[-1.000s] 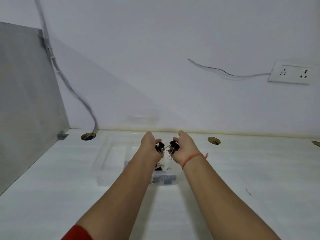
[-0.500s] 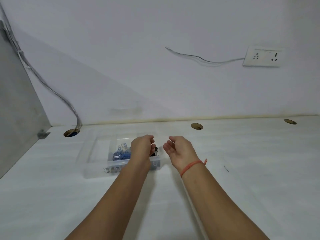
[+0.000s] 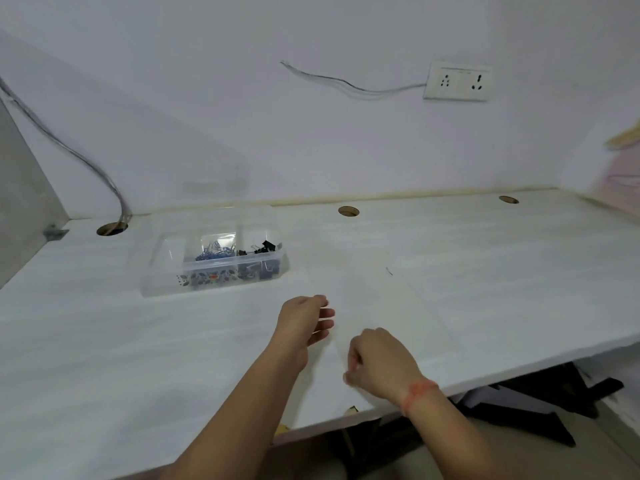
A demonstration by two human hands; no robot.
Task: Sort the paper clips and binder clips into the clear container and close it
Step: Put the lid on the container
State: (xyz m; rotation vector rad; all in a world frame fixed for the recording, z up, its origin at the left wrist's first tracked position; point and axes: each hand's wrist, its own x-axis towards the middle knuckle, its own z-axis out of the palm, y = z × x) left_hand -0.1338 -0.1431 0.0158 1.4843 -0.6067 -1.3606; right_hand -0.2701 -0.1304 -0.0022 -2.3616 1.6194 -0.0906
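Observation:
The clear container (image 3: 166, 258) stands open on the white table, back left of my hands. Blue paper clips (image 3: 214, 251) fill its middle compartment and black binder clips (image 3: 260, 248) lie in its right one. Its clear lid (image 3: 249, 218) hangs open behind it. My left hand (image 3: 304, 320) hovers over the table well in front of the container, fingers loosely apart and empty. My right hand (image 3: 379, 362) is lower and nearer the table's front edge, fingers curled in, with nothing visible in it.
Round cable holes (image 3: 348, 211) sit along the back of the table (image 3: 485, 271), one at the left with a cable (image 3: 86, 164) running up the wall. A wall socket (image 3: 459, 81) is at upper right. A tiny dark mark (image 3: 389, 270) lies right of the container. Black frame parts (image 3: 540, 403) show under the table edge.
Both hands held binder clips over the container, released them, then pulled back toward me, empty. The view shifted, so the container now appears farther back and left.

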